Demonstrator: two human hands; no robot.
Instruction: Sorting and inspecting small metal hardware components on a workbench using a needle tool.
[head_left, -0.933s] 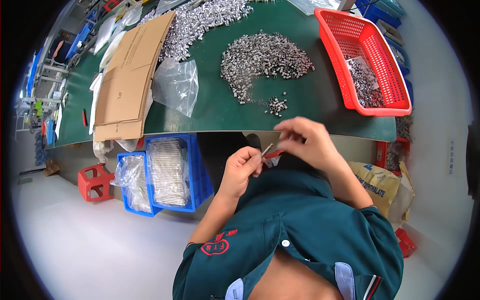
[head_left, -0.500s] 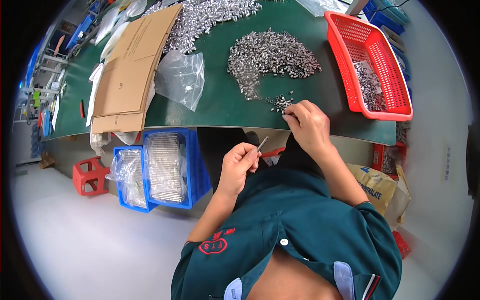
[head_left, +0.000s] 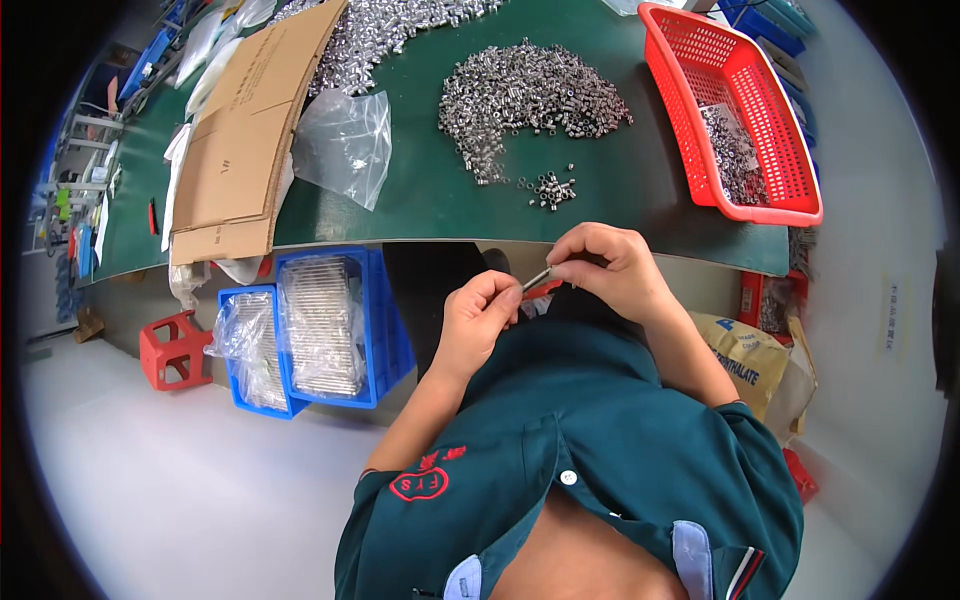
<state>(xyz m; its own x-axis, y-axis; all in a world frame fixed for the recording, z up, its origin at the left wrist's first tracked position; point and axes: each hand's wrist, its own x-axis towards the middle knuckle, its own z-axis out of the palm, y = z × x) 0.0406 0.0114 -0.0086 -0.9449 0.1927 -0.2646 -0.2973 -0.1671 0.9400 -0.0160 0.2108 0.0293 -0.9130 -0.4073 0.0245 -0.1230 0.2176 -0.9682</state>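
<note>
— Pin (head_left: pixel 537 278) where?
— Bridging both hands below table edge (head_left: pixel 600 250); long axis slanting up toward right.
— Grips?
— Left hand (head_left: pixel 478 318) pinched on lower end, right hand (head_left: pixel 600 268) pinched on upper end.
— Nearer loose metal pieces (head_left: pixel 552 190)?
— Right hand.

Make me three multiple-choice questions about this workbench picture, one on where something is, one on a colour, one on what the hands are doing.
1. Where is the flattened cardboard box?
A. left part of the green table
B. inside the basket
C. on the floor

2. What colour is the mesh basket?
A. blue
B. red
C. yellow

3. How is the thin metal pin held?
A. lying loose
B. by one hand
C. between left hand and right hand

Answers: 1 A, it lies left of the metal parts; 2 B, plainly red; 3 C, both hands pinch it.
</note>
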